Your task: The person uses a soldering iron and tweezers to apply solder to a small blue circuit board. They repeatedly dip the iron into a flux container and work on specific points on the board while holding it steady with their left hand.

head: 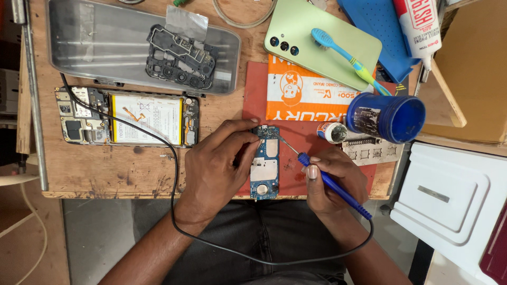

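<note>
Soldering iron [331,186] tip contact unclear. Left hand [219,163] pinches blue circuit board [265,162]; right hand [332,177] clamped around iron handle, just beside board.

Circuit board [265,163] lies between hands, opened phone [127,117] left.

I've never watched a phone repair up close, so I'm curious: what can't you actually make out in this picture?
Head view only:
- Where the blue-handled tool's tip meets the blue circuit board: too small.
- The board's left edge: covered by the left hand.
- The tool's grip: wrapped by the right hand.
- The white tube: cut off by the top edge.
- Parts in the opened phone: too small.
</note>
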